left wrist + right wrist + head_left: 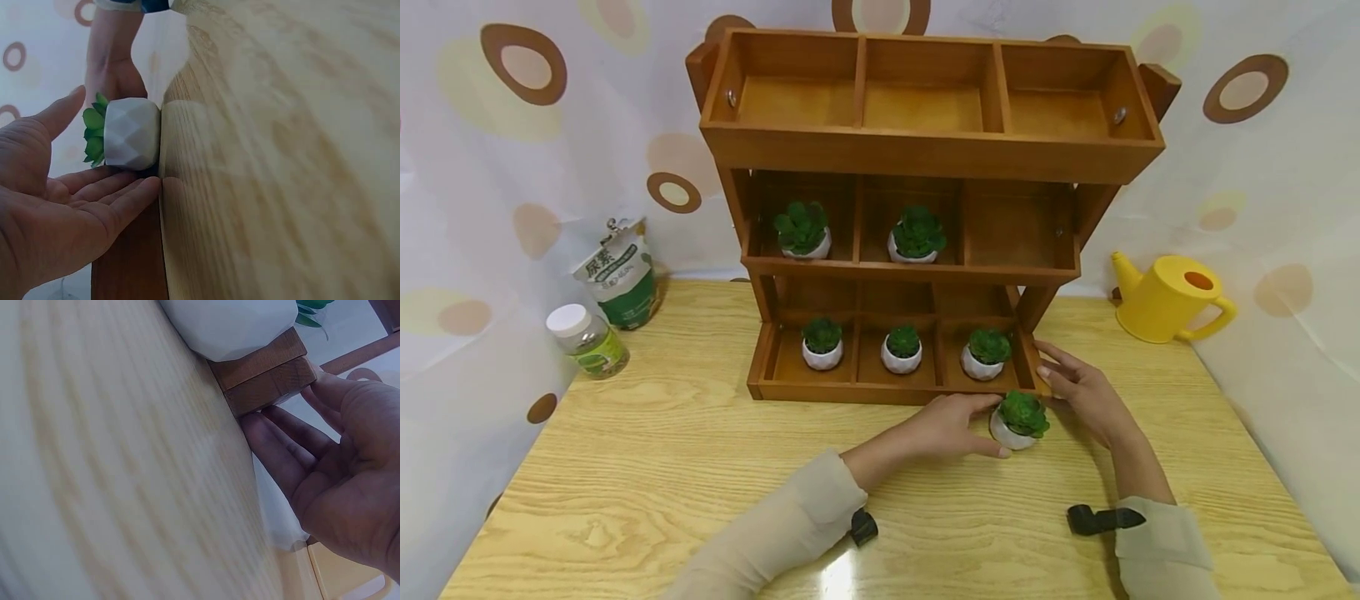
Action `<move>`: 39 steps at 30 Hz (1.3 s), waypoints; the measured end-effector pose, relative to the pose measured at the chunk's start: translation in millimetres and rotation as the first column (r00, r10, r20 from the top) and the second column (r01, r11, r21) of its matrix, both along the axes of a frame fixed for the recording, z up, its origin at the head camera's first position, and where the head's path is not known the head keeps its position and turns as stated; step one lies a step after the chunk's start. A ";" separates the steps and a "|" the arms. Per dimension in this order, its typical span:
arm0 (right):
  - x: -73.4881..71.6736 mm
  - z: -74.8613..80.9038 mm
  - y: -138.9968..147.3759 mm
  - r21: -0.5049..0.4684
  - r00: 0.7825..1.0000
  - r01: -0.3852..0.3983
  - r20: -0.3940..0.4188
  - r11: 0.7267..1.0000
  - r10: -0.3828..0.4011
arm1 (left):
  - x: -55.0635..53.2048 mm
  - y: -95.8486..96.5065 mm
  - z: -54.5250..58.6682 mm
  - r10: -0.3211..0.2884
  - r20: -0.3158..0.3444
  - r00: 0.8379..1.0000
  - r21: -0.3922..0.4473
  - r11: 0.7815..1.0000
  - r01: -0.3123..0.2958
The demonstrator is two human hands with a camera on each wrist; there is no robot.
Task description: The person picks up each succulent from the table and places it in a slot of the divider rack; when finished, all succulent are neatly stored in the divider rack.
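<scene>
A small succulent in a white faceted pot (1017, 422) stands on the table in front of the lower right corner of a wooden tiered shelf (880, 392). My left hand (946, 427) is beside it, fingers stretched along the pot's shelf side and thumb apart in front. In the left wrist view the thumb is clear of the plant (132, 132); whether the fingers touch the pot I cannot tell. At the bottom tier's right end, my right hand (1086, 400) touches the wooden side with loosely bent fingers. The right wrist view shows its fingertips (265, 434) against the corner.
Potted succulents stand in all bottom compartments, such as the right one (985, 354), and in two middle ones (803, 229). A yellow watering can (1165, 300) is at right. At left are a jar (587, 342) and a green-white pouch (621, 279). Patterned cloth hangs behind.
</scene>
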State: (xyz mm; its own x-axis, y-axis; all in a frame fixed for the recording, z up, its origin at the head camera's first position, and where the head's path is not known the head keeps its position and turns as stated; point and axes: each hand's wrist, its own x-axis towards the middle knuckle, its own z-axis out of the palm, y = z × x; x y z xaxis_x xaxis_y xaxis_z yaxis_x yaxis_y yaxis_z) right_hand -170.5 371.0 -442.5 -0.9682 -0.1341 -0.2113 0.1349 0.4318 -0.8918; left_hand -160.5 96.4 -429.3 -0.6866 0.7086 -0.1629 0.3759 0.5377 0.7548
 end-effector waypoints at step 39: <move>-0.2 -1.6 0.6 0.009 1.000 -0.007 -0.008 1.000 0.007 | 0.9 49.7 -1.4 0.081 -0.044 0.996 -0.038 0.996 -0.083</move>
